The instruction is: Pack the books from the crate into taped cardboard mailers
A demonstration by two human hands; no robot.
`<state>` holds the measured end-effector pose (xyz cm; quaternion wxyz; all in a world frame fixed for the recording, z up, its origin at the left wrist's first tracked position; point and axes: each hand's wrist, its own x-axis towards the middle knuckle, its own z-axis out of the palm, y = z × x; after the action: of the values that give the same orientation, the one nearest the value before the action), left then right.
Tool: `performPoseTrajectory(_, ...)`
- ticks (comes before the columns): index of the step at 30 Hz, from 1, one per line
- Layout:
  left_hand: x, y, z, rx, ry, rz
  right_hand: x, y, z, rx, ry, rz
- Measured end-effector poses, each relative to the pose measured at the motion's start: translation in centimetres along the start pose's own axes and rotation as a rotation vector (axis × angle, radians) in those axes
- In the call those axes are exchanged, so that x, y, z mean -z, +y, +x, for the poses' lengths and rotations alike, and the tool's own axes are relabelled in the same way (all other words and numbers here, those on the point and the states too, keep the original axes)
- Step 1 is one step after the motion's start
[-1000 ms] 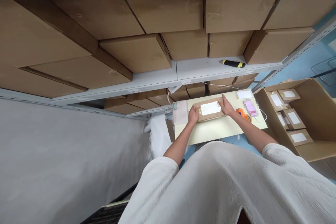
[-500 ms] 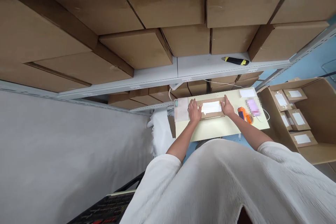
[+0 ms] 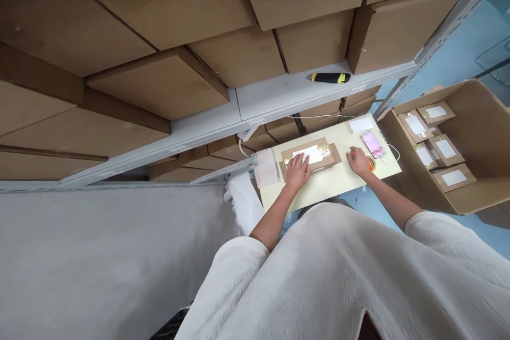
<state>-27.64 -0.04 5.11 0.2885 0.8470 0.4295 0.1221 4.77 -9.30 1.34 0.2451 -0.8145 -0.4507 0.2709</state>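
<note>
flat brown cardboard parcel, far edge of the desk, under open left hand; right hand grips orange tape dispenser.

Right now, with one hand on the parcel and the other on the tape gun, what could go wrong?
The parcel is held only by the left hand, so it may slide. The tape gun under the right hand sits close to the phone; swinging it could knock that off the table.
</note>
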Motion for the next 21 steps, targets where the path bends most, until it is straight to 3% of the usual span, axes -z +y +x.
performPoseTrajectory(3, 0.0, -0.1, -0.3, -0.031, -0.052, 0.184, 1.5, 3.4, -2.5, -0.066, -0.003, -0.255)
performPoseTrajectory(6, -0.1, -0.3, -0.4, -0.039, -0.051, 0.231, 1.8, 4.8, -3.7, -0.14, -0.091, -0.348)
performPoseTrajectory(16, 0.0, -0.6, -0.3, -0.03, -0.04, 0.161, 0.9, 4.6, -3.2, -0.303, -0.152, -0.411)
performPoseTrajectory(21, -0.2, -0.8, -0.2, -0.027, -0.033, 0.151, 2.1, 3.9, -3.4, -0.229, -0.129, -0.417)
